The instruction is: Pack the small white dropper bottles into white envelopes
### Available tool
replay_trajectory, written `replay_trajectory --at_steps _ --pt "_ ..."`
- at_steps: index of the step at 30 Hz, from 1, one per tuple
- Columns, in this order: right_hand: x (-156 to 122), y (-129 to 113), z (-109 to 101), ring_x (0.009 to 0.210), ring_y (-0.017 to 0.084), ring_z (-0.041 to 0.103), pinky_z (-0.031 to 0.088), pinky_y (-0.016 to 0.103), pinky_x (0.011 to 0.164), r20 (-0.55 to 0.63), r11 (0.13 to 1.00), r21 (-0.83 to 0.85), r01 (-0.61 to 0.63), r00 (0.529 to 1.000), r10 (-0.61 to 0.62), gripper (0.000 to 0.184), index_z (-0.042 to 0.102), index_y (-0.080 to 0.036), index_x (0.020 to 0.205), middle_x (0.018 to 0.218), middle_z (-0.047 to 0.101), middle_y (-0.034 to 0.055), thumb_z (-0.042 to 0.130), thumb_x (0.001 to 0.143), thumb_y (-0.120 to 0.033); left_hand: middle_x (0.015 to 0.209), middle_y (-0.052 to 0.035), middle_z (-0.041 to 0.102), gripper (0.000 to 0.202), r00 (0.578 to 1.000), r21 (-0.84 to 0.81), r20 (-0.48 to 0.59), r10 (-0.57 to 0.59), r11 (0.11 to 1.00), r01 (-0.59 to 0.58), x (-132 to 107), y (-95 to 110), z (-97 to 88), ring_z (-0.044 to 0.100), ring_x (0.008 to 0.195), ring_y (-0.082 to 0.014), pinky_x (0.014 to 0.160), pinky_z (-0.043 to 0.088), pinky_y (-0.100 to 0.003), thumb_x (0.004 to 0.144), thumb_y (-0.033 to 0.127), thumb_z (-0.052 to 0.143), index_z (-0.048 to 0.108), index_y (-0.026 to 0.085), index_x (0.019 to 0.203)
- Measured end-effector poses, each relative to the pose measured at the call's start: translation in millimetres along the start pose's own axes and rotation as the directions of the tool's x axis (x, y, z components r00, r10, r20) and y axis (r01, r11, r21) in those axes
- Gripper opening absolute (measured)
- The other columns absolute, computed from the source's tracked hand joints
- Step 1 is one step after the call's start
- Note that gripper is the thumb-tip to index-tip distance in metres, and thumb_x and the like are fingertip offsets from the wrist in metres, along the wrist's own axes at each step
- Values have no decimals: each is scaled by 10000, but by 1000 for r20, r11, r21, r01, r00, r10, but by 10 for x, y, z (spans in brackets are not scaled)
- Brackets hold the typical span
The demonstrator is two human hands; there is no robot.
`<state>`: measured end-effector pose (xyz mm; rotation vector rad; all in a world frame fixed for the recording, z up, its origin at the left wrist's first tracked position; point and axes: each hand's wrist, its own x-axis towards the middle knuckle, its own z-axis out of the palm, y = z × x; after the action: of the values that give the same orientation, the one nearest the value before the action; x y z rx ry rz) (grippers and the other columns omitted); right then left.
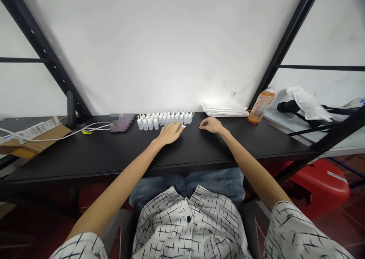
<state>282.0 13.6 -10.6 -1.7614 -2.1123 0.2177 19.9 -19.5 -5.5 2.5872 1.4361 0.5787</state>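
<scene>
Along the back edge of the black bench (188, 152), white plastic dropper bottles (164, 119) stand upright in a tight multi-row cluster, nozzles up. Left hand (169, 133) lies palm down just in front of the cluster, fingers (178, 127) bunched and pointing right, tips almost at the nearest bottles. Small white bit (184, 127) at those fingertips, too small to identify; cannot tell if it's pinched or only lying there. Right hand (211, 125) rests palm down on the bench just right of the cluster, fingers loosely curled, holding nothing. Hands close, not touching.

Left of the bottles: pixelated flat slab (122, 122), white cable (94, 127) running left past a small yellow item (87, 132) to a labelled cardboard parcel (34, 139).

Right of the bottles: stack of white flat sheets (224, 109), then a tilted plastic bottle of orange liquid (261, 106). Past the bench on the right, crumpled white bag (309, 104). Red plastic stool (321, 183) below, on a red tile floor (350, 228).
</scene>
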Motion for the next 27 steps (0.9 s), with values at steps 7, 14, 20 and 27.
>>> replay_trajectory --at_steps 7,14,20,27 --pt "117 -235 72 754 160 674 506 264 754 -88 919 359 162 986 -139 34 736 -170 767 749 735 23 708 751 -158 1171 -77 725 336 996 -60 -86 -32 998 27 19 -25 7 649 1076 -273 898 490 -378 989 416 442 683 215 1109" --pt "235 -719 203 620 137 634 550 243 563 -47 569 811 134 985 -165 199 770 -147 786 684 713 26 834 625 -246 1097 -48 744 330 985 -201 -148 -93 978 62 47 -82 -9 663 931 -243 850 496 -364 979 421 464 658 238 1172" --pt "100 -711 174 691 163 695 604 266 635 -67 466 878 108 992 -104 301 756 -144 720 686 728 42 911 551 -339 1068 -43 749 283 982 -221 -144 -125 971 91 48 -65 -24 667 939 -239 842 487 -358 975 397 466 649 241 1126" --pt "42 -766 132 720 180 735 610 267 654 -45 398 915 66 997 -60 275 709 -153 772 731 752 66 884 635 -316 999 -20 760 236 984 -326 -129 -124 942 75 72 -81 -14 684 908 -207 823 495 -327 986 356 452 612 234 1109"
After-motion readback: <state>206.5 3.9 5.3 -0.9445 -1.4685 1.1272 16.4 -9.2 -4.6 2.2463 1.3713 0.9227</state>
